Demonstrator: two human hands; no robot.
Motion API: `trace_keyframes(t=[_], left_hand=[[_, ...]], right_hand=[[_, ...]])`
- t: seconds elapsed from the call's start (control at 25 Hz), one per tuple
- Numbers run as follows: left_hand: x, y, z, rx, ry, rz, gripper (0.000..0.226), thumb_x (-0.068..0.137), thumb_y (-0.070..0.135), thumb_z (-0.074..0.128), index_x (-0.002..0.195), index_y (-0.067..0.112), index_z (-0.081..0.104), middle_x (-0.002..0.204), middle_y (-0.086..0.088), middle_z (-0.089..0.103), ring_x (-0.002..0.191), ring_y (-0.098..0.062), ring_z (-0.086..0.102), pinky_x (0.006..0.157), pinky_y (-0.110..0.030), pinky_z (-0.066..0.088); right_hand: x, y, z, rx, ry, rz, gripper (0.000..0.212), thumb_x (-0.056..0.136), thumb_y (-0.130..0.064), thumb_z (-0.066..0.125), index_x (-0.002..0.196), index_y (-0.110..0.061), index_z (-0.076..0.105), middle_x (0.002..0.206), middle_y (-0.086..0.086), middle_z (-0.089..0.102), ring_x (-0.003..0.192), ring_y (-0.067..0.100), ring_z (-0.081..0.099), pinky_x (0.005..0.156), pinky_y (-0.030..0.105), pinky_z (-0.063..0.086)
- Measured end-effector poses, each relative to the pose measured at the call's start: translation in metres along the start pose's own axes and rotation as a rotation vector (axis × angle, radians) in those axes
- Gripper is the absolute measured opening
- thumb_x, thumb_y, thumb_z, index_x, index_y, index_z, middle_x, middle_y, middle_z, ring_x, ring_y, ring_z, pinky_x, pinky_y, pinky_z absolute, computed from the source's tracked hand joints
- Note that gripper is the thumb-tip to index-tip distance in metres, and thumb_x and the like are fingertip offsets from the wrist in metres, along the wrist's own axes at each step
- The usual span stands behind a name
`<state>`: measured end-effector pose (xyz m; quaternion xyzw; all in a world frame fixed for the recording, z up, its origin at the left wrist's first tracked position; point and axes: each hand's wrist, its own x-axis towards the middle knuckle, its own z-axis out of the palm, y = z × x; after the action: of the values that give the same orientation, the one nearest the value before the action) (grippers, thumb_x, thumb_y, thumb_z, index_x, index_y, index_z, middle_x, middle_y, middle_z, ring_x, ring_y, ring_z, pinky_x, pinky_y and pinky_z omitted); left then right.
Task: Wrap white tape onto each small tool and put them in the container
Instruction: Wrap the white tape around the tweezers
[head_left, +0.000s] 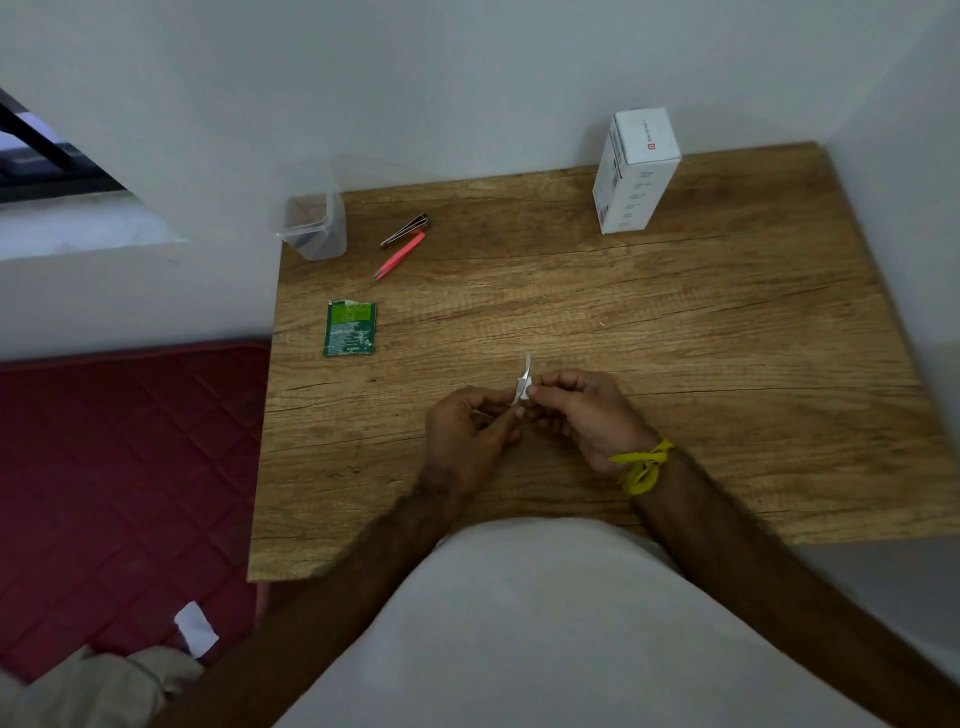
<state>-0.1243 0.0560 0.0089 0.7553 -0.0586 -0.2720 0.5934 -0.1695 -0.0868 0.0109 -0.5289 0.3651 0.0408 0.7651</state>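
Over the middle of the wooden table, both hands meet on a small silver tool that points away from me. My left hand pinches its near end. My right hand pinches a piece of white tape against the tool's shaft. At the far left, a pink tweezer and a dark metal tweezer lie side by side. Just left of them, a clear plastic container stands at the table's corner.
A green torn sachet lies on the left part of the table. A white box stands upright at the back right. Walls close the table at the back and right. A red mat lies on the floor to the left.
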Motion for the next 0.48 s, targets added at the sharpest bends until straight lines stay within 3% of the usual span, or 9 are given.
trace_keyframes(t=[0.12, 0.24, 0.48], left_hand=[[0.0022, 0.0044, 0.0031, 0.036, -0.009, 0.004, 0.024, 0.083, 0.002, 0.077, 0.089, 0.025, 0.073, 0.085, -0.001, 0.075, 0.076, -0.014, 0.074, 0.064, -0.022, 0.06], [0.0017, 0.0062, 0.0026, 0.069, 0.003, 0.024, 0.027, 0.083, 0.003, 0.077, 0.086, 0.029, 0.073, 0.083, 0.002, 0.075, 0.075, -0.012, 0.074, 0.065, -0.023, 0.061], [0.005, 0.0086, 0.0001, 0.063, 0.017, 0.019, 0.027, 0.083, 0.004, 0.078, 0.083, 0.031, 0.073, 0.075, 0.005, 0.075, 0.072, -0.014, 0.074, 0.062, -0.021, 0.059]], right_hand=[[0.0025, -0.0042, -0.0013, 0.115, 0.019, 0.041, 0.012, 0.091, 0.0, 0.063, 0.084, -0.006, 0.07, 0.069, 0.005, 0.071, 0.065, 0.015, 0.065, 0.064, 0.026, 0.05], [0.0005, -0.0007, 0.0017, 0.008, 0.011, 0.009, 0.01, 0.092, -0.001, 0.062, 0.089, -0.004, 0.071, 0.077, 0.012, 0.071, 0.069, 0.02, 0.065, 0.068, 0.031, 0.048], [0.0021, -0.0037, 0.0013, 0.062, -0.022, 0.02, 0.01, 0.092, -0.001, 0.062, 0.09, -0.003, 0.071, 0.071, 0.008, 0.072, 0.063, 0.013, 0.066, 0.057, 0.021, 0.052]])
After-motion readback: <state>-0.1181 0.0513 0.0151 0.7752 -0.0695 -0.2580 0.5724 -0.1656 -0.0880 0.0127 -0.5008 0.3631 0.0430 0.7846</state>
